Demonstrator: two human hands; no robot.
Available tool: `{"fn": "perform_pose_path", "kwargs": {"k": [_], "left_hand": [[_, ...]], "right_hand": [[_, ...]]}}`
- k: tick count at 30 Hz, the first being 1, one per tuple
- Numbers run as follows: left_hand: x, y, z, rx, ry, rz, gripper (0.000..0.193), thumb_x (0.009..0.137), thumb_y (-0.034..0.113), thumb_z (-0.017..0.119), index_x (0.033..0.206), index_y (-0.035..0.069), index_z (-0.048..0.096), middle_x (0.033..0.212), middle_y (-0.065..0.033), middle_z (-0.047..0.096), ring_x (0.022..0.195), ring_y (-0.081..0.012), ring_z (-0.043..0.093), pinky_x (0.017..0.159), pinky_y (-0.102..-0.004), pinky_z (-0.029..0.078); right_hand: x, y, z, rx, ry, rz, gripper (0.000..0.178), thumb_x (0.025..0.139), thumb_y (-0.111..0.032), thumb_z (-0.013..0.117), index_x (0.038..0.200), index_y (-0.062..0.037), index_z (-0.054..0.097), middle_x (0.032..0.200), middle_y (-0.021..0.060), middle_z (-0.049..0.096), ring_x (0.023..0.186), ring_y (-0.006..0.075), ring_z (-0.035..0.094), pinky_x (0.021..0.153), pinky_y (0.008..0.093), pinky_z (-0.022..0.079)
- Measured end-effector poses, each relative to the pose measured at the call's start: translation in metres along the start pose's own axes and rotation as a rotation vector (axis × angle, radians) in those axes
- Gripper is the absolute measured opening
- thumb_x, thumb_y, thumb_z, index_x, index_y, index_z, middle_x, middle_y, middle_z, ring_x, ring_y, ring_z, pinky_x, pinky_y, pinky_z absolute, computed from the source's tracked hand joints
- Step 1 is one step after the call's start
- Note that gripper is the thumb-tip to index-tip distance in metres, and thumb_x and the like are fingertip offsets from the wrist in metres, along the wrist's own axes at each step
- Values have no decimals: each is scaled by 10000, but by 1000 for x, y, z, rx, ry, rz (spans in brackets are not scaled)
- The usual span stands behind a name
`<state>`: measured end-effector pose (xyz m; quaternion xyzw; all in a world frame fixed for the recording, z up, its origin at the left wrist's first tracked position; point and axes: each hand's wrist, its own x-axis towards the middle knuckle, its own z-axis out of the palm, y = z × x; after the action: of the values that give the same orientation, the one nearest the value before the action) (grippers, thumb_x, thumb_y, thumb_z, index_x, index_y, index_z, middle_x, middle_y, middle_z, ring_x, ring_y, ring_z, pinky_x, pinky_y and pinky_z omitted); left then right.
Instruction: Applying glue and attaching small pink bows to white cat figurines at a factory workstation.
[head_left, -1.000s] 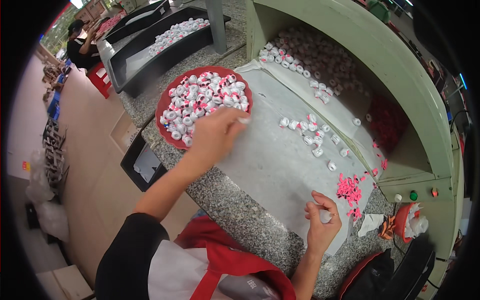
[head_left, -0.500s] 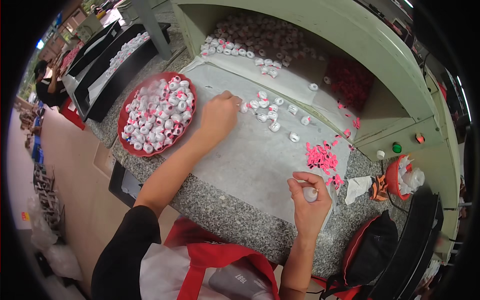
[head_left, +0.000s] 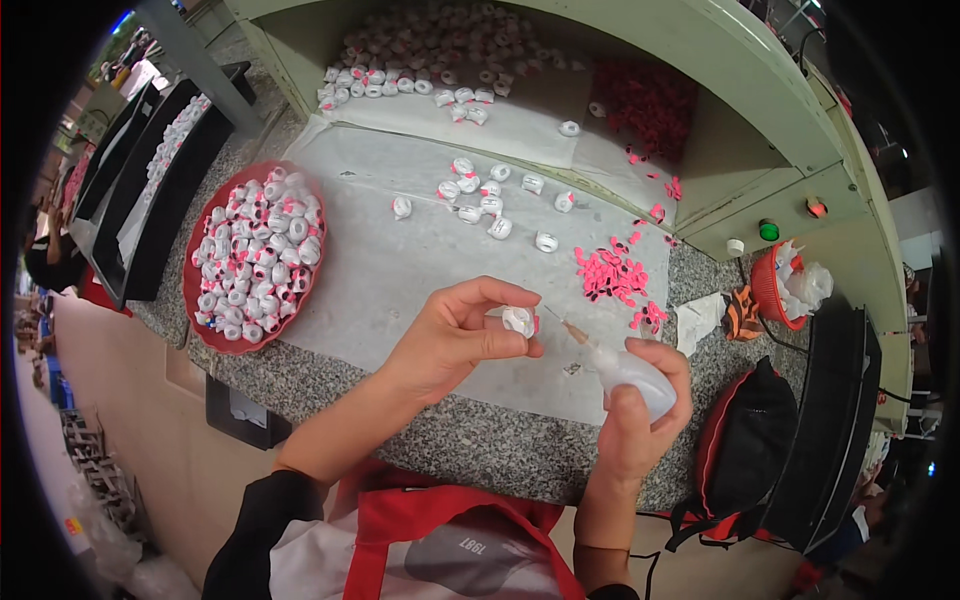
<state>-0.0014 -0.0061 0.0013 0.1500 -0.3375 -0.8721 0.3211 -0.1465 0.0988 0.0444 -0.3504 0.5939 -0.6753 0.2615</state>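
Note:
Between the thumb and fingers of my left hand [head_left: 455, 335] is a small white bead-like piece [head_left: 519, 320] with a spot of pink at its edge. My right hand [head_left: 645, 410] grips a translucent squeeze bottle [head_left: 640, 382] tipped with a thin needle [head_left: 566, 322]. The needle points up and left, close to the white piece; whether they touch I cannot tell. Beyond my hands, several similar white pieces [head_left: 491, 204] lie loose on a white sheet [head_left: 360, 260]. To their right is a heap of small flat pink pieces [head_left: 610, 272], some with dark parts.
A red bowl [head_left: 190, 300] full of white-and-pink pieces stands at the left. Behind the sheet, a pale green cabinet [head_left: 780, 130] holds many more pieces. At the right are a red basket [head_left: 768, 290] with crumpled plastic and a black bag [head_left: 750, 440]. Black trays [head_left: 180, 225] stand far left.
My left hand has come back from the loose pieces toward me, now with one white piece in it. My right hand has turned the bottle so its needle points at that piece.

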Motion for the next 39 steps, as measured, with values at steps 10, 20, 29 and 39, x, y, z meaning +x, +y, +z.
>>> {"fn": "perform_pose_path", "kwargs": {"k": [10,20,29,39], "left_hand": [[-4,-5,17,513,170,320,305,742,-120,545,1035,-64,484,1067,-174,513,966,-243,555,810,-309,482],[-1,-10,16,385,157,309,298,758,-127,524,1044,-69,464,1080,-142,513,1000,-181,528,844,-270,462],[-1,-9,15,403,121,312,297,751,-144,516,1033,-63,472,1094,-152,496,1008,-189,523,840,-276,470],[1,-8,14,371,126,301,294,753,-143,508,1031,-56,468,1095,-154,507,1006,-188,527,844,-276,462]], "right_hand": [[-22,4,2,-291,-80,-330,228,728,-131,596,882,15,513,823,70,535,698,116,495,632,219,401],[-10,8,1,-339,-104,-470,222,672,-26,623,871,17,536,699,112,597,540,197,585,494,258,458],[-9,5,4,-354,-143,-506,207,674,-12,616,859,19,531,707,110,600,550,193,591,498,264,466],[-8,3,0,-413,-159,-502,216,670,-9,617,861,20,521,722,105,608,557,200,595,506,269,472]]}}
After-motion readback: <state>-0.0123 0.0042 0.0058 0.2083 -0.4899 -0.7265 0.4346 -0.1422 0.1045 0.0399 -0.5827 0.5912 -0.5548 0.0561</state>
